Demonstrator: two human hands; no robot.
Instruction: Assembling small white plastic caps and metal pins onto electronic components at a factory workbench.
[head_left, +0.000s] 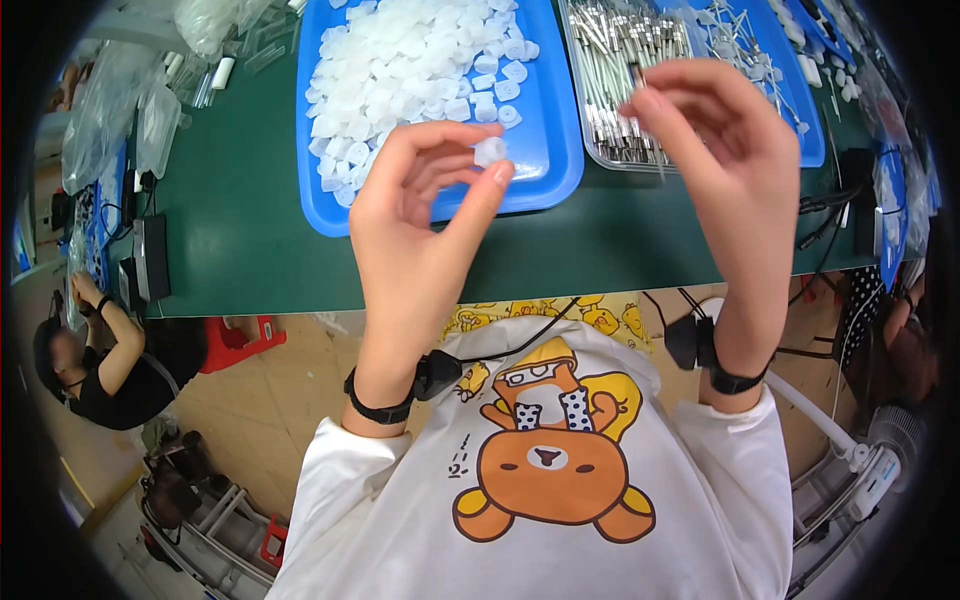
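Note:
My left hand [408, 215] is closed in a pinch, with a small translucent white plastic cap [489, 152] between thumb and index finger. It is raised over the near edge of a blue tray [545, 165] that carries a heap of similar caps [400, 65]. Further right, my right hand [735, 150] pinches a thin rod with a dark tip [637, 74], which looks like a small brush; motion blurs it somewhat. Below that hand stands a clear plastic box [630, 167] full of thin pale rods with metal ends [615, 100]. The two hands are apart.
Another blue tray [812, 150] at the right holds rods with white caps on them. Clear bags and tubes lie at the far left of the green table [240, 220]. A person [110, 350] works at the left; a red stool [240, 343] and a fan [895, 435] stand nearby.

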